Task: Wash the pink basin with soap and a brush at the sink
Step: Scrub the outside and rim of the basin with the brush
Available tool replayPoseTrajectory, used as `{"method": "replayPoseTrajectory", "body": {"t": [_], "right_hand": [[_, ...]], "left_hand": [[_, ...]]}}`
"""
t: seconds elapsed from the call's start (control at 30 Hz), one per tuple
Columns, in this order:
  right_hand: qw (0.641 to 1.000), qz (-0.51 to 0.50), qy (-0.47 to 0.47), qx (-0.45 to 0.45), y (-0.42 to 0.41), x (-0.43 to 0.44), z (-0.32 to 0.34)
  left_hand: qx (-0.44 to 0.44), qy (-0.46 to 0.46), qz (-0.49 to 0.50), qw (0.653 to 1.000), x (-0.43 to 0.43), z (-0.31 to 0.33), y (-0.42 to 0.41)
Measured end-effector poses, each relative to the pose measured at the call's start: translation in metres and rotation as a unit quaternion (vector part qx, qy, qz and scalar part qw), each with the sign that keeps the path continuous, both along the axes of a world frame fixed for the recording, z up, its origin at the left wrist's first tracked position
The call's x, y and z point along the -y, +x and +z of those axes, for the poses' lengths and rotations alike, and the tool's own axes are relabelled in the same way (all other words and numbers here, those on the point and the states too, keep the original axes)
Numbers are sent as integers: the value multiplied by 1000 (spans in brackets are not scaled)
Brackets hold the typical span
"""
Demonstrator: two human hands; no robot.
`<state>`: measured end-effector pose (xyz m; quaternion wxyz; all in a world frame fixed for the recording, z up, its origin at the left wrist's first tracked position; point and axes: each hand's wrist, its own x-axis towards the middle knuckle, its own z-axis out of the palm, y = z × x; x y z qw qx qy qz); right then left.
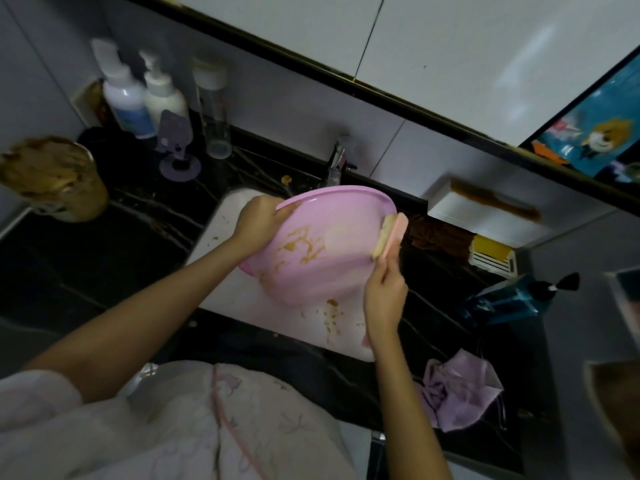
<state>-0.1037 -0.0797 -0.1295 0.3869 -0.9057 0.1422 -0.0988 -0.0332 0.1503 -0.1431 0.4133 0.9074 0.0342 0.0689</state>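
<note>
Fingers of left hand (260,221) clamp basin (322,244) rim at centre; right hand (384,296) grips brush (389,235); scrubbing is underway, brown smears must be brushed next

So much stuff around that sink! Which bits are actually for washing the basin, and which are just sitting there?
In use: basin, brush, sink, tap, left hand, right hand.

Lying about: white bottles, blue bottle, pink cloth, brown cloth.
</note>
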Motion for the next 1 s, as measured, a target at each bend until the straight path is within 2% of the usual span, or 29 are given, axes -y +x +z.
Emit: {"method": "replayPoseTrajectory", "body": {"t": [0.03,0.13,0.17,0.2,0.27,0.33,0.5,0.57,0.6,0.67,0.77,0.83,0.9,1.0], "right_hand": [[1000,20,-10,2,-7,-17,1],[983,123,-128,45,-47,-36,-6],[979,122,-151,60,-48,-24,-13],[985,91,-136,54,-41,-10,-19],[1000,-13,-10,-19,-10,14,-29],[989,-84,104,-68,5,14,-24],[992,-32,121,6,-31,-36,-6],[986,-81,145,-20,-13,-24,-12],[973,-124,183,-66,-1,-16,-12],[962,-157,181,-132,15,-12,-13],[971,-110,203,-55,-7,-37,-4],[983,-29,179,-21,-19,-56,5],[995,28,96,-29,-17,-63,21],[998,-15,-3,-62,15,-44,35]], "left_hand": [[-2,-5,3,1000,-3,-1,0],[-9,-26,-1,1000,-11,-1,2],[-10,-31,-5,999,-11,0,2],[-5,-33,-8,999,-10,-1,2],[-2,-23,-15,1000,-5,2,0],[-1,-22,-21,1000,0,1,-1],[18,-27,-13,999,-11,-7,-3],[26,-23,-21,999,-6,-7,-5],[25,-18,-24,999,-4,-7,-6],[24,-32,-17,999,-5,-8,-6],[21,-24,-18,999,-4,-6,-7],[26,-9,-16,999,-1,-5,-9],[25,-13,-20,999,1,-4,-10],[15,-19,-36,999,6,-3,-13]]}}
